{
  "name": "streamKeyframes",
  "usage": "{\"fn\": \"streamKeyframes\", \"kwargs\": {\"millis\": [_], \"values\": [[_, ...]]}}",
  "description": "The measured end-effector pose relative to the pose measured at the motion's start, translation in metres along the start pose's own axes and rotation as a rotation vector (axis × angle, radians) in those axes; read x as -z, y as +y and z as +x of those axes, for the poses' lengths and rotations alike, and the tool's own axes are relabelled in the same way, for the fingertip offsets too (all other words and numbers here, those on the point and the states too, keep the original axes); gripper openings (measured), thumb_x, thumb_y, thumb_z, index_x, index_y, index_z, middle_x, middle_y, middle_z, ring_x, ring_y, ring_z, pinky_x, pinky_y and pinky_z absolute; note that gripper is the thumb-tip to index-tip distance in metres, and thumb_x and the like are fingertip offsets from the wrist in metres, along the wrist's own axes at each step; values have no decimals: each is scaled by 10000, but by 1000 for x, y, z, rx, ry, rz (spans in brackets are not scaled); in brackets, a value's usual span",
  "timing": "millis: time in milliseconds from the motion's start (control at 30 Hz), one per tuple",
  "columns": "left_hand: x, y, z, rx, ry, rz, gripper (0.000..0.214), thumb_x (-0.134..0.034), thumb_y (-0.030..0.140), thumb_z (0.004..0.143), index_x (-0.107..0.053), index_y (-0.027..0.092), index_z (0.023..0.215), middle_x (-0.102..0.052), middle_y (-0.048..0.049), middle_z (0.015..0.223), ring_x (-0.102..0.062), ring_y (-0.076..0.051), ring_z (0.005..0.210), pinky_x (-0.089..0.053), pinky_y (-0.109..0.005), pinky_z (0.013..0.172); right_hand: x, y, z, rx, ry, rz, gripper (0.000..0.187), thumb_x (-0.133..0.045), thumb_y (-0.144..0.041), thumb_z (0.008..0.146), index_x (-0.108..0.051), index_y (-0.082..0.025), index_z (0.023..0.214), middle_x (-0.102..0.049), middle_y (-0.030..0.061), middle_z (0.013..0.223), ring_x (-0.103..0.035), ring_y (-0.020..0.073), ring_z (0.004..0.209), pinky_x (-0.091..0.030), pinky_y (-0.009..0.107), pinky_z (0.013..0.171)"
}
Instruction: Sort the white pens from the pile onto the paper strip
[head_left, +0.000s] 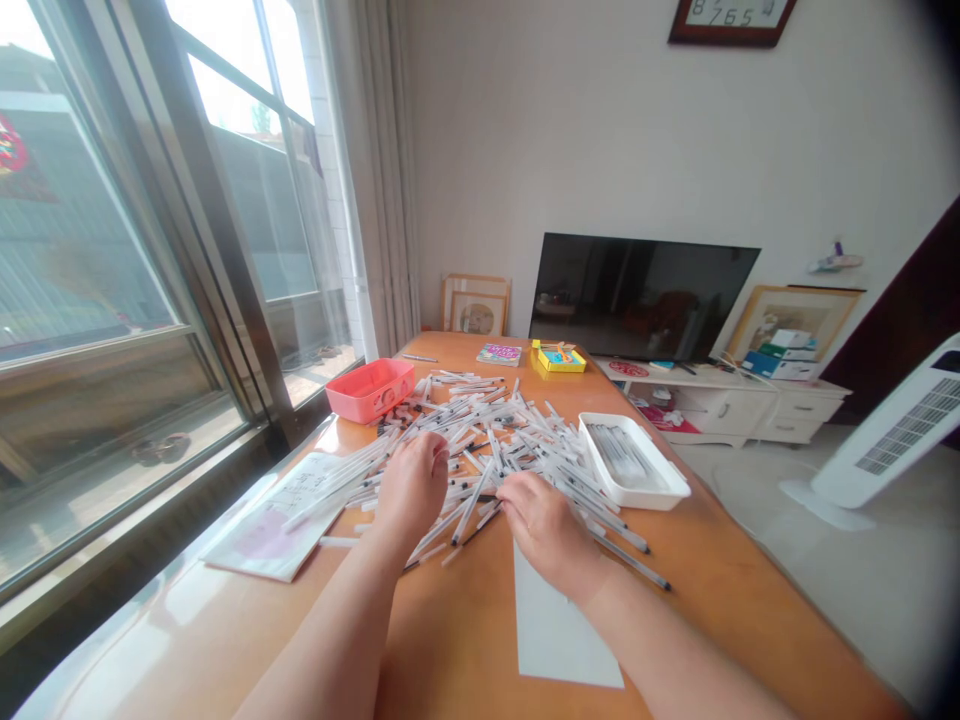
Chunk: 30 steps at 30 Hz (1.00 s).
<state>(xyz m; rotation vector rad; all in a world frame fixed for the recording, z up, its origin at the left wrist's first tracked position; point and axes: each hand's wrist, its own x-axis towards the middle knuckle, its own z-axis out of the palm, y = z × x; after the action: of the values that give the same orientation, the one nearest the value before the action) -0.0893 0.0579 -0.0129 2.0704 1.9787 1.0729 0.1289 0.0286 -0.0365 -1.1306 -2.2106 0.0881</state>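
Observation:
A wide pile of loose pens [469,420], with clear or white barrels and dark ends, covers the middle of the table. My left hand [415,482] is above the pile's near left side, its fingers curled closed. Whatever they hold, if anything, is hidden. To its right, my right hand [546,520] is low at the pile's front edge, fingers pinched at the dark end of a pen [486,497]. Under my right wrist lies a white sheet of paper [562,640]. A white tray [667,487] right of the pile holds a row of pens.
A red plastic basket [360,390] stands at the pile's far left. On the left lies a booklet with handwriting [270,530]. A yellow box [559,358] and a colourful booklet [499,354] are at the table's far end. Windows run along the left.

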Motion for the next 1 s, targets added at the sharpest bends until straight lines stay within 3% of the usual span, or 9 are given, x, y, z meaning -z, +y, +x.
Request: {"fn": "streamKeyframes", "kwargs": {"millis": [167,300,400,500,700,1000], "values": [[-5,23,-9,90,-283,-763,236,-600,409,868,-607,182,931,-659,-24,802,-556,-152,701,-385,-263,647,15,2,-1,-258,206,439,169,-498,-318,968,-614,-236,1060,-714,63,1012,-662,206,897,-507,334,842],[-4,34,-15,190,-533,-1049,326,-701,373,793,-659,157,1034,-682,-39,848,-560,-136,701,-350,-247,616,27,9,0,-490,298,930,222,-608,-348,907,-544,-222,1078,-735,36,936,-670,171,788,-508,287,729],[-5,36,-19,259,-651,-1123,272,-738,320,759,-682,147,961,-674,-41,844,-568,-130,722,-373,-246,651,36,19,2,-579,343,1132,182,-630,-345,887,-566,-203,981,-736,44,906,-659,151,747,-383,197,513],[-6,36,-21,340,-719,-1155,221,-739,286,751,-677,144,908,-668,-47,856,-573,-127,729,-400,-250,681,44,28,3,-615,410,1220,208,-671,-367,852,-589,-188,920,-732,64,904,-666,158,741,-278,182,431],[-4,41,-23,335,-781,-1144,97,-657,225,745,-660,161,818,-647,-43,789,-532,-121,663,-378,-243,609,49,36,4,-655,504,1280,282,-738,-335,780,-586,-202,977,-739,58,882,-686,175,738,-368,192,458],[-5,41,-23,287,-781,-1056,104,-590,178,746,-676,161,800,-659,-50,771,-540,-127,665,-407,-248,637,44,31,3,-605,486,1193,241,-691,-336,833,-575,-202,996,-734,45,901,-694,183,776,-442,218,513]]}}
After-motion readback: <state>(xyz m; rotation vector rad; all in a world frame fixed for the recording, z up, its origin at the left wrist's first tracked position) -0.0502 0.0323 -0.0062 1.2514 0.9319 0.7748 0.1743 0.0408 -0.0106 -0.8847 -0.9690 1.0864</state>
